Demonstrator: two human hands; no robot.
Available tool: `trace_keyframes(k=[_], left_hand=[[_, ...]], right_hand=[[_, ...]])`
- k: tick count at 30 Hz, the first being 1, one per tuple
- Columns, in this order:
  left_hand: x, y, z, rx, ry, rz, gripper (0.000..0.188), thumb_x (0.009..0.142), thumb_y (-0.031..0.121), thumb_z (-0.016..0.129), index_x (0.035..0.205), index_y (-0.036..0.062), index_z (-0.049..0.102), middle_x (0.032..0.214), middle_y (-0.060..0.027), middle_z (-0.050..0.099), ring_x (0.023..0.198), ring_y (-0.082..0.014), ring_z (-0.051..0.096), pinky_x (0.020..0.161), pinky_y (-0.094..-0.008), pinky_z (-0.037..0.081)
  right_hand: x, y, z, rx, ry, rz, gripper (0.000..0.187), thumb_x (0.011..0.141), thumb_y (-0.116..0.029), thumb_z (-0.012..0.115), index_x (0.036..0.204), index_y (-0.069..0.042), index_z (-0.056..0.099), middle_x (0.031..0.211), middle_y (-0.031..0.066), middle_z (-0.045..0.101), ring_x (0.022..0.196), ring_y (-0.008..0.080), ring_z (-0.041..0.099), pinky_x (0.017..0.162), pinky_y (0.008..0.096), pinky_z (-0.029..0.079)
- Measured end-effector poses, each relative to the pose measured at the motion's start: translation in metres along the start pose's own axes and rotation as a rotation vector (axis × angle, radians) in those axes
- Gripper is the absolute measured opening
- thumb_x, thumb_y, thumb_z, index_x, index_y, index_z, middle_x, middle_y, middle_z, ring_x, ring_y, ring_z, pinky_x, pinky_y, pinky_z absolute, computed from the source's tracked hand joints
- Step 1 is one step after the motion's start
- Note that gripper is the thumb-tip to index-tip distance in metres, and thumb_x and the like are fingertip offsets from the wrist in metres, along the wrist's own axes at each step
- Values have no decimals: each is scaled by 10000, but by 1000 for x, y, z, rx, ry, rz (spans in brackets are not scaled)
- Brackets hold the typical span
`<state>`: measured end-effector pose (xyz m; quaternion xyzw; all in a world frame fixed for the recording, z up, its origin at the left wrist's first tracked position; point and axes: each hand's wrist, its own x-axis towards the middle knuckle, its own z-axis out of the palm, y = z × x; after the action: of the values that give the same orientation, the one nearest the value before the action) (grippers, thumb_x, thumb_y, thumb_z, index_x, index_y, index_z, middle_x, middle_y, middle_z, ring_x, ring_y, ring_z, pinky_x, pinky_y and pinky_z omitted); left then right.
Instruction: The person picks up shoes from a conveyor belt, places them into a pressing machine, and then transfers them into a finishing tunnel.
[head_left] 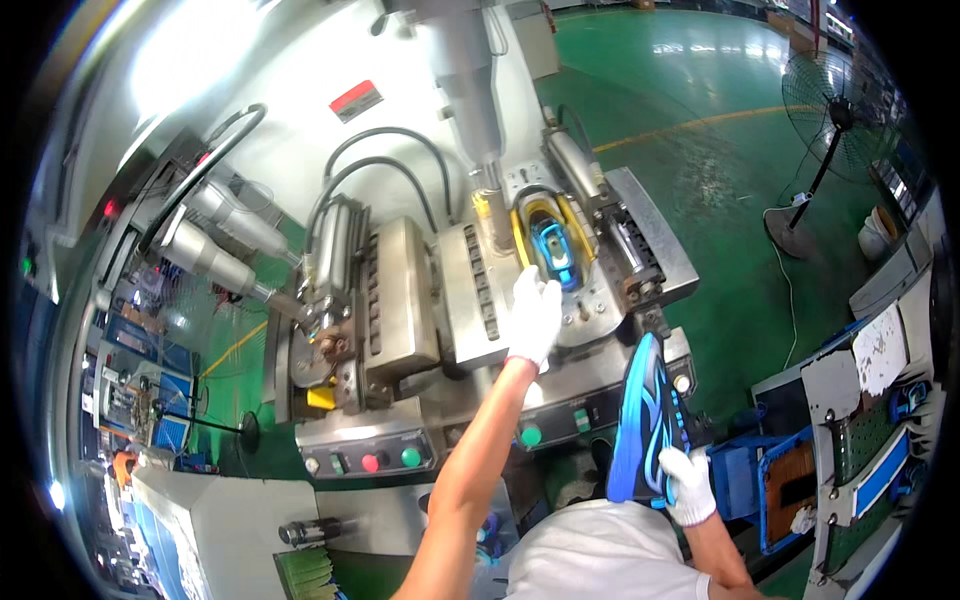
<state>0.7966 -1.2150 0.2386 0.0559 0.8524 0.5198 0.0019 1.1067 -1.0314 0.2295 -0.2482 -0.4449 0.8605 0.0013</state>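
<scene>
My right hand point(688, 487), in a white glove, is closed on the heel end of a blue and black shoe point(640, 425), held upright in front of the machine with its toe up and its blue sole side to the left. My left hand point(535, 315), also gloved, reaches over the machine with its fingers apart and nothing visible in it. Its fingertips are at the near end of a clamping station, where a second blue shoe point(553, 250) sits between yellow pads point(520, 240). Whether they touch the shoe or a pad, I cannot tell.
Metal blocks point(400, 295) and a second station with a cylinder point(335, 260) stand on the left. A control panel point(370, 458) with coloured buttons runs along the machine's front. On the right are a blue bin point(765, 490), a rack point(870, 470) holding shoes, and a standing fan point(840, 115).
</scene>
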Motion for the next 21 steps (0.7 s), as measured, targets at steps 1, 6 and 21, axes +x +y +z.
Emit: trace_keyframes(k=[1,6,21], left_hand=[[26,-14,16,124,103,10,669,999,353,591,1506,-32,385,1459,-284,494,1330,-422,525,1134,-453,409],[123,-30,86,296,161,-278,673,823,386,731,1275,-49,486,1312,-318,581,1195,-456,601,1030,-469,479],[-11,23,-57,-471,142,-177,506,841,105,781,1305,31,592,1032,-54,682,821,-115,631,705,-268,558]], right_hand=[[1,4,-11,-12,23,1,610,844,-83,706,1417,11,521,1275,71,628,1068,165,618,956,353,510],[-19,-5,-40,-149,224,-50,718,789,-118,730,1456,25,506,1372,112,593,1193,200,569,1060,369,447],[144,-56,53,-403,43,-192,365,880,-163,798,1185,10,696,1022,88,735,846,148,661,818,336,561]])
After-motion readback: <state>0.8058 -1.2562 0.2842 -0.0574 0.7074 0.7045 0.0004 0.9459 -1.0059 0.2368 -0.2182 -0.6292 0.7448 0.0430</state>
